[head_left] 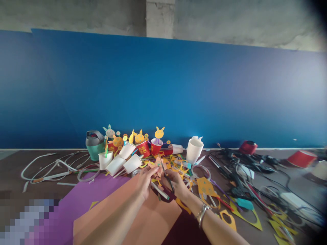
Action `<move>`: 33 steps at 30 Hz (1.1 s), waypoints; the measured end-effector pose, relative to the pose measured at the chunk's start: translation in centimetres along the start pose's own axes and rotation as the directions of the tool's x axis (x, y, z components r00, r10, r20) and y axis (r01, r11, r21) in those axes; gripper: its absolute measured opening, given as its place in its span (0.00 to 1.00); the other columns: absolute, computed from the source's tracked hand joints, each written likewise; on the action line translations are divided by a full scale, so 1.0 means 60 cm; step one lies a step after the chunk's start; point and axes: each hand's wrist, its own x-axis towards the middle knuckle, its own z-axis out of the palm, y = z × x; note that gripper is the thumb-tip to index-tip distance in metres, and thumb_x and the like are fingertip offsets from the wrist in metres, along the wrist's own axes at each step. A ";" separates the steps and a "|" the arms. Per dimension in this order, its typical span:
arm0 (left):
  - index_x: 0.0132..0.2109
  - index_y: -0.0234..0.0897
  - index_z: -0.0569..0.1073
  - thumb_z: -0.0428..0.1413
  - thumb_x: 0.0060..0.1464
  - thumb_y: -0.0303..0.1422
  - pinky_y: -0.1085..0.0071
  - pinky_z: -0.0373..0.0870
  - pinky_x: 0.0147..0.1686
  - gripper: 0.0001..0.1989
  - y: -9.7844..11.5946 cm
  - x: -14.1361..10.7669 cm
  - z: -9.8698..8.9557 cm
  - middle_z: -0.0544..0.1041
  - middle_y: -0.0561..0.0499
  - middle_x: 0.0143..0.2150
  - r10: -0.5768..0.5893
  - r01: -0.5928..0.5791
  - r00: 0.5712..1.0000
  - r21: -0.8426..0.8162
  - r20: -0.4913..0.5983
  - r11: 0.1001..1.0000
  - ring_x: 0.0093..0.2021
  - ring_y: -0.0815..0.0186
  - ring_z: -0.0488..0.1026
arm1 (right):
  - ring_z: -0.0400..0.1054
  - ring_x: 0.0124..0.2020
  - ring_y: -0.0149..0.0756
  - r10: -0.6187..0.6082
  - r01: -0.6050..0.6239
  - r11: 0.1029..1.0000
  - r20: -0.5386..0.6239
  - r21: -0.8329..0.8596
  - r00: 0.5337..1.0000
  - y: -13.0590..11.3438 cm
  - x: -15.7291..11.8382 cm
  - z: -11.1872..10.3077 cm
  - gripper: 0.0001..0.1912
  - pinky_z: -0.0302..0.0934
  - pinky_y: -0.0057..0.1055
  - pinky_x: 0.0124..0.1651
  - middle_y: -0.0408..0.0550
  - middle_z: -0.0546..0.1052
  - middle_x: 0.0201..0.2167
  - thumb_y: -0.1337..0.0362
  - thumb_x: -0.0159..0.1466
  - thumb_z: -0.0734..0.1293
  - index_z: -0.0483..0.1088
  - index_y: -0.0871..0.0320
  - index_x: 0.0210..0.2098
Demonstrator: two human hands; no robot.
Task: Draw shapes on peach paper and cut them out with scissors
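Near the middle of the table, my left hand [146, 177] pinches a small piece of orange paper [158, 164] between its fingers. My right hand [171, 179] is closed around a pair of dark-handled scissors [167, 180], their blades pointing up at the paper. Whether the blades touch the paper is too small to tell. Below both hands lies a large orange paper sheet [133, 212], on top of a purple sheet [74, 207]. A marker [160, 191] with a green end rests just beneath my hands.
Paper cups [133, 164], some topped with cut-paper animal faces [159, 133], crowd the back beside a green lidded container [95, 146]. A white cup [194, 150] stands right of them. Yellow paper scraps [205, 186] and black cables [263, 166] spread rightward; white cables [55, 165] lie left.
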 end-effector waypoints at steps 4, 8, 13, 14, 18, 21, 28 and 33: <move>0.29 0.33 0.74 0.65 0.41 0.34 0.77 0.62 0.22 0.09 0.000 0.003 -0.001 0.75 0.53 0.24 0.016 -0.016 1.000 -0.001 0.014 1.000 0.21 0.72 0.68 | 0.47 0.16 0.22 0.015 -0.015 1.000 -0.003 -0.014 1.000 0.002 0.001 0.000 0.15 0.42 0.22 0.19 0.35 0.58 0.15 0.56 0.55 0.68 0.62 0.59 0.24; 0.31 0.34 0.75 0.64 0.42 0.33 0.77 0.62 0.24 0.08 0.000 0.004 -0.002 0.76 0.53 0.25 0.028 -0.028 0.999 -0.003 0.024 1.000 0.22 0.73 0.68 | 0.47 0.16 0.22 0.013 -0.013 1.000 -0.002 -0.024 1.000 0.005 0.001 -0.001 0.15 0.42 0.22 0.18 0.34 0.57 0.14 0.55 0.57 0.67 0.61 0.59 0.24; 0.31 0.34 0.76 0.64 0.42 0.34 0.76 0.61 0.24 0.09 0.001 0.004 -0.002 0.77 0.53 0.26 0.030 -0.030 0.999 -0.009 0.022 1.000 0.21 0.73 0.68 | 0.48 0.16 0.22 0.007 -0.009 0.998 -0.024 -0.055 1.000 0.001 0.001 0.002 0.16 0.43 0.22 0.19 0.35 0.58 0.14 0.55 0.56 0.68 0.61 0.59 0.22; 0.31 0.34 0.76 0.65 0.42 0.34 0.76 0.61 0.24 0.09 0.001 0.004 -0.002 0.77 0.53 0.26 0.032 -0.031 0.999 -0.009 0.020 0.999 0.21 0.73 0.68 | 0.48 0.16 0.22 0.007 -0.010 0.998 -0.035 -0.062 0.999 0.000 0.001 0.003 0.17 0.43 0.22 0.19 0.36 0.58 0.14 0.55 0.56 0.68 0.61 0.59 0.22; 0.31 0.34 0.76 0.64 0.43 0.34 0.77 0.61 0.25 0.09 0.000 0.006 -0.004 0.77 0.53 0.26 0.035 -0.035 0.999 -0.005 0.019 0.999 0.23 0.72 0.69 | 0.50 0.16 0.23 0.025 -0.028 0.998 -0.054 -0.055 0.998 0.000 0.001 0.005 0.17 0.43 0.23 0.19 0.36 0.60 0.15 0.54 0.54 0.70 0.63 0.60 0.23; 0.32 0.33 0.76 0.64 0.43 0.34 0.77 0.62 0.25 0.09 0.001 0.006 -0.004 0.76 0.53 0.26 0.037 -0.037 0.999 -0.004 0.018 0.999 0.24 0.72 0.69 | 0.51 0.17 0.23 0.017 -0.018 0.999 -0.039 -0.038 0.999 0.006 0.002 0.003 0.16 0.45 0.23 0.20 0.37 0.61 0.16 0.56 0.55 0.70 0.63 0.60 0.23; 0.34 0.33 0.77 0.65 0.42 0.34 0.76 0.65 0.26 0.11 0.007 0.001 0.001 0.78 0.50 0.29 0.030 -0.029 0.999 -0.014 0.024 0.999 0.26 0.69 0.72 | 0.50 0.17 0.23 -0.016 0.016 1.000 0.002 -0.026 1.000 0.016 0.002 -0.002 0.15 0.44 0.24 0.20 0.37 0.59 0.16 0.57 0.57 0.69 0.63 0.60 0.23; 0.33 0.33 0.76 0.65 0.42 0.35 0.76 0.65 0.24 0.11 0.008 0.000 0.001 0.78 0.51 0.28 0.015 -0.015 1.000 -0.034 0.007 0.999 0.24 0.71 0.70 | 0.50 0.18 0.24 -0.019 0.019 0.998 0.010 -0.062 1.000 0.014 0.001 -0.004 0.15 0.44 0.23 0.20 0.37 0.59 0.16 0.56 0.57 0.68 0.63 0.60 0.23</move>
